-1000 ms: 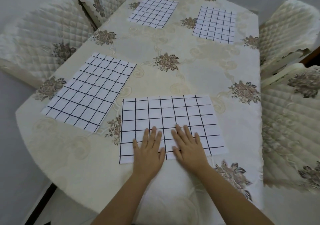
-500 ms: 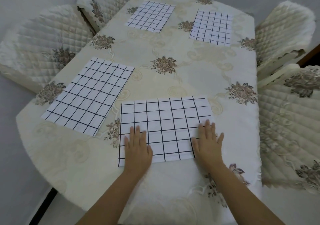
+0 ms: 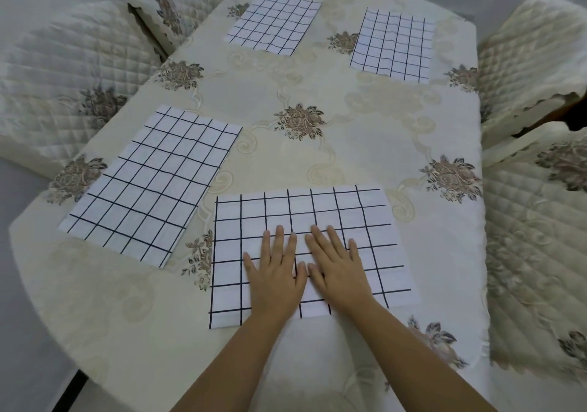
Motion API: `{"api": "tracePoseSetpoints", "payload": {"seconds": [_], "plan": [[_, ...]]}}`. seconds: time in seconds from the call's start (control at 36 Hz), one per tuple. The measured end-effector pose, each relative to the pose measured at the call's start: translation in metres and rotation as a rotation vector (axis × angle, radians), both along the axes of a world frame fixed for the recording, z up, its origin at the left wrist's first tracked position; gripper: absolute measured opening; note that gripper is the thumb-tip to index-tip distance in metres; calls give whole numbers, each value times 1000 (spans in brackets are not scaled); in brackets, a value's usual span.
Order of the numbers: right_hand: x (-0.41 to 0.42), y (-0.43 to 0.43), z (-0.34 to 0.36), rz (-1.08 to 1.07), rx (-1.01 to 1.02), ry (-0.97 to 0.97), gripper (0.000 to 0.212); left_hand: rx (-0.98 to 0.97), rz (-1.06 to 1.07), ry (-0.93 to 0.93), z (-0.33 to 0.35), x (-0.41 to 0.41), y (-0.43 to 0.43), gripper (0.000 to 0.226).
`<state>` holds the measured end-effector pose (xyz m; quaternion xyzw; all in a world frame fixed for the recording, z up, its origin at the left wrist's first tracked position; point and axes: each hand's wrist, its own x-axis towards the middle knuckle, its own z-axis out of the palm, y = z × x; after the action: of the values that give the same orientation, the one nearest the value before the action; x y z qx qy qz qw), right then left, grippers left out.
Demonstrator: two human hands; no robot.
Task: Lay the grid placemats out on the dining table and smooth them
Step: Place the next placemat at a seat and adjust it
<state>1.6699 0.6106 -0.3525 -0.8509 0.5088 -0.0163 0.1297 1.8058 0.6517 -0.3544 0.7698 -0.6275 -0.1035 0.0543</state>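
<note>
**Both palms flat on the nearest placemat**

Forearms cut off by the bottom edge; elbows out of view. Near middle of the nearest placemat hidden beneath both palms, so any crease there impossible to judge. Left hand pressed flat, fingers spread wide and pointing far, gripping nothing. Right hand likewise flat and wide, holding nothing, angled slightly left. Thumbs touching or almost touching at the middle of the mat; cannot tell which. Mat itself lying long side left to right, close to the near edge of the worktop, faint fold lines visible on its right part.

Just left of it, apart but close, second placemat lying flat and turned at an angle, with a dark floral print on the tablecloth showing in the gap between. Well beyond, at the far end, far-left placemat and far-right placemat, side by side and apart, both lightly rippled.

Quilted chair covers on both sides, cut off by the frame; chair frames beneath mostly hidden. Worktop's near rim blurred and hard to trace.
</note>
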Motion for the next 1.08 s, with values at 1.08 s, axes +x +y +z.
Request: {"api": "tracePoseSetpoints", "payload": {"seconds": [1.08], "plan": [[17,-84,8,-102,70,35,75,30,33,-19,4,38,-79,63]]}}
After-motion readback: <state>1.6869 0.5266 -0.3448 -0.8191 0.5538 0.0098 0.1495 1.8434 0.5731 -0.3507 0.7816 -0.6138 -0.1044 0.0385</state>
